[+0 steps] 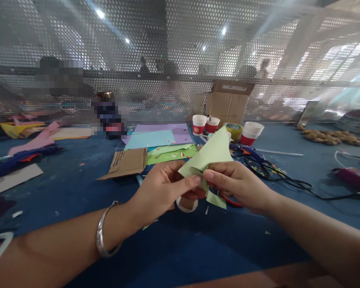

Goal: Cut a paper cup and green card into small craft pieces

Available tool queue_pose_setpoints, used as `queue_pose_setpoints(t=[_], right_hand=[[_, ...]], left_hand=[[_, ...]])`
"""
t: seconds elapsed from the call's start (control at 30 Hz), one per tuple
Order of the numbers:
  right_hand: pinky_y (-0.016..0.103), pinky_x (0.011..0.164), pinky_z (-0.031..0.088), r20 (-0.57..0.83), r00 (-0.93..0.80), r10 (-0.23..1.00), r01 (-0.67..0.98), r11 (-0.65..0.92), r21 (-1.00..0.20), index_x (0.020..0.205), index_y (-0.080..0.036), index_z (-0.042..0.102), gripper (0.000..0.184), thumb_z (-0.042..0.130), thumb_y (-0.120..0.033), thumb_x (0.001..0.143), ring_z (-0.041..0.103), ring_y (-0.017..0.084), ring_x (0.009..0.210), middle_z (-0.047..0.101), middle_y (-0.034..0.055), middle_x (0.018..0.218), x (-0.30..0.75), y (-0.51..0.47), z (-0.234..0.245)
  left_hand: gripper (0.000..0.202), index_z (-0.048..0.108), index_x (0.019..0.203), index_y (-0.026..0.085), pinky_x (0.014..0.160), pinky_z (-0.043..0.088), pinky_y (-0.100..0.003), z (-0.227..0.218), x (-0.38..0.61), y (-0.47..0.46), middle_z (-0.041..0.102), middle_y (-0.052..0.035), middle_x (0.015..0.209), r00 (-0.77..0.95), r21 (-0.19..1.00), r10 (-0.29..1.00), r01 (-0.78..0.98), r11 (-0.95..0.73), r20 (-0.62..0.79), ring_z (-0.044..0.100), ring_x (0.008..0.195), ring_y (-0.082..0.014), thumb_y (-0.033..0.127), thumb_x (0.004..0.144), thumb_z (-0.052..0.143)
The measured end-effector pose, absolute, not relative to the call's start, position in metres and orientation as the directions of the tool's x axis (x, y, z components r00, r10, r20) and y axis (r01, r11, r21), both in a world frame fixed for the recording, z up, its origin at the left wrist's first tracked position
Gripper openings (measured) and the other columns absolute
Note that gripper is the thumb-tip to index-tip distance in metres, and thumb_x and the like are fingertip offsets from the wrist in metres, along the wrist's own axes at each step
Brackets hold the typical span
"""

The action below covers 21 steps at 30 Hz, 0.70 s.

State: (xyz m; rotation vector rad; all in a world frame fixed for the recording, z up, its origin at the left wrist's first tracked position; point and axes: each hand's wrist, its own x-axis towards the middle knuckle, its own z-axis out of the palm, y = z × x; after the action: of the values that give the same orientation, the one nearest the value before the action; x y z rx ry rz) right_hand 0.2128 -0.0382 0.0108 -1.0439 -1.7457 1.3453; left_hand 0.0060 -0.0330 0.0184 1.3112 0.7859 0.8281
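Observation:
A pale green sheet of paper (217, 146) is held up between my two hands, bent and folded near its lower edge. My left hand (168, 182) grips it with thumb and fingers from the left. From the other side my right hand (238, 180) pinches the same paper, the two thumbs almost meeting. Just beneath, a paper cup (187, 205) with something brown in it shows partly behind my left fingers. A small green paper scrap (216, 200) lies by a red curved handle (232, 201), mostly covered by my right hand.
Coloured sheets (151, 139) and a piece of cardboard (128, 162) lie ahead. Paper cups (251, 132), a tape roll (234, 131) and a cardboard box (227, 105) stand farther back. At right are a blue glue gun (251, 153) with a black cord and a pile of walnut-like pieces (332, 137).

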Motion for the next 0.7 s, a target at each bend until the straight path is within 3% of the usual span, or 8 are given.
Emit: queue_pose_setpoints(t=[0.23, 0.47, 0.7], right_hand=[[0.022, 0.041, 0.015, 0.030, -0.437, 0.899, 0.175, 0.117, -0.978, 0.066, -0.018, 0.045, 0.050, 0.060, -0.059, 0.091, 0.021, 0.005, 0.048, 0.027, -0.0085, 0.057, 0.2133, -0.0382, 0.0124], [0.022, 0.041, 0.015, 0.039, -0.426, 0.904, 0.212, 0.142, -0.967, 0.065, -0.019, 0.045, 0.050, 0.059, -0.059, 0.091, 0.021, 0.005, 0.047, 0.027, -0.0086, 0.056, 0.2129, -0.0370, 0.0117], [0.021, 0.041, 0.016, 0.090, -0.455, 0.886, 0.180, 0.191, -0.965, 0.065, -0.017, 0.048, 0.048, 0.061, -0.056, 0.091, 0.022, 0.005, 0.049, 0.031, -0.0071, 0.061, 0.2109, -0.0366, 0.0139]], left_hand=[[0.036, 0.065, 0.063, 0.014, 0.048, 0.035, -0.018, 0.0242, 0.0047, -0.0350, 0.056, 0.0014, 0.056, 0.470, 0.994, 0.876, 0.055, 0.092, -0.107, 0.046, 0.051, -0.0067, 0.044, 0.081, 0.074], [0.043, 0.065, 0.068, 0.013, 0.047, 0.030, -0.019, 0.0204, 0.0043, -0.0315, 0.053, 0.0017, 0.058, 0.477, 0.989, 0.867, 0.103, 0.107, -0.144, 0.042, 0.050, -0.0064, 0.053, 0.078, 0.075], [0.038, 0.063, 0.068, 0.014, 0.046, 0.028, -0.019, 0.0191, 0.0032, -0.0325, 0.052, 0.0028, 0.057, 0.491, 0.981, 0.849, 0.088, 0.175, -0.196, 0.043, 0.050, -0.0064, 0.048, 0.080, 0.074]])
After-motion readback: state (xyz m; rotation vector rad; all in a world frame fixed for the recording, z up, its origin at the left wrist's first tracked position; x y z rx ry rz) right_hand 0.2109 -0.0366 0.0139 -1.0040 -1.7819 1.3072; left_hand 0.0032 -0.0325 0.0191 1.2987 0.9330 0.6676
